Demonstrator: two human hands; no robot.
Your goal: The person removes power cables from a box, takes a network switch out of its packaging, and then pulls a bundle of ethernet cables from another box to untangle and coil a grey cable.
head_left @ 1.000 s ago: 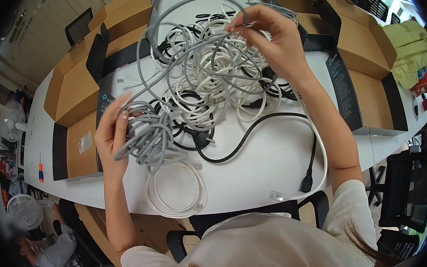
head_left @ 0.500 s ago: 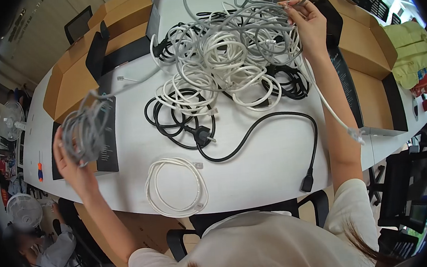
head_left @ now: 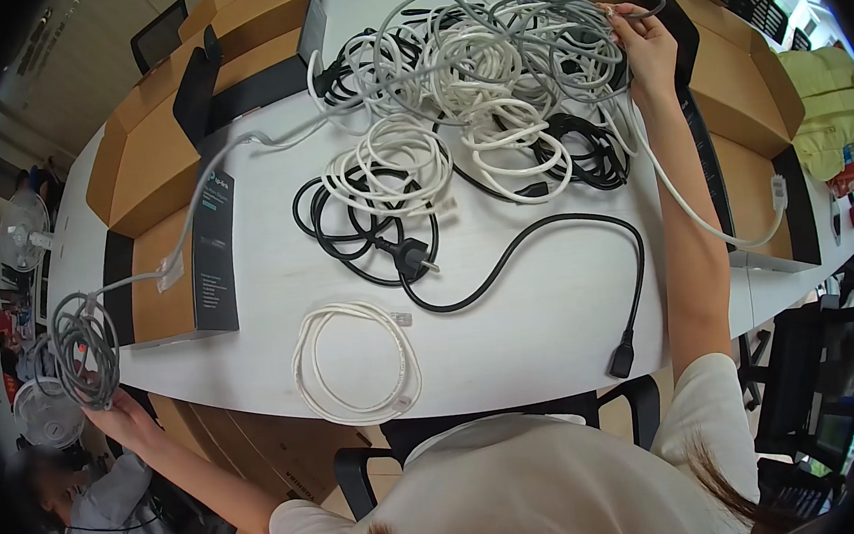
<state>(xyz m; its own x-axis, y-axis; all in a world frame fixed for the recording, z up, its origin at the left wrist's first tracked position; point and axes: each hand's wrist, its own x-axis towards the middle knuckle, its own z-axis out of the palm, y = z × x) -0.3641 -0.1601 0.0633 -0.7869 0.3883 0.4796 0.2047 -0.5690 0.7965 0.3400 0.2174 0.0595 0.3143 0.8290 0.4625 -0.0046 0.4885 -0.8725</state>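
Far out to the left, my left hand (head_left: 121, 416) is closed on a coil of grey network cable (head_left: 87, 346). A grey strand (head_left: 202, 189) runs from that coil across the box to the tangled pile. My right hand (head_left: 649, 49) pinches grey cables (head_left: 570, 40) at the pile's right edge. White network cables (head_left: 484, 57) and black cords lie mixed in the heap. In front of it rest a black power cord with a plug (head_left: 412, 260) and its connector (head_left: 622, 355). A neat white cable coil (head_left: 356, 363) lies near the table's front edge.
Open cardboard boxes stand on the left (head_left: 150, 254) and right (head_left: 734, 157) of the white table (head_left: 513, 345). A yellow-green bag (head_left: 824, 110) is at far right. At lower left, a person (head_left: 116, 517) sits near a white fan (head_left: 49, 412).
My left hand has moved left and down with the grey coil, past the table edge, stretching its strand. My right hand has shifted slightly right, and the pile moved with it.
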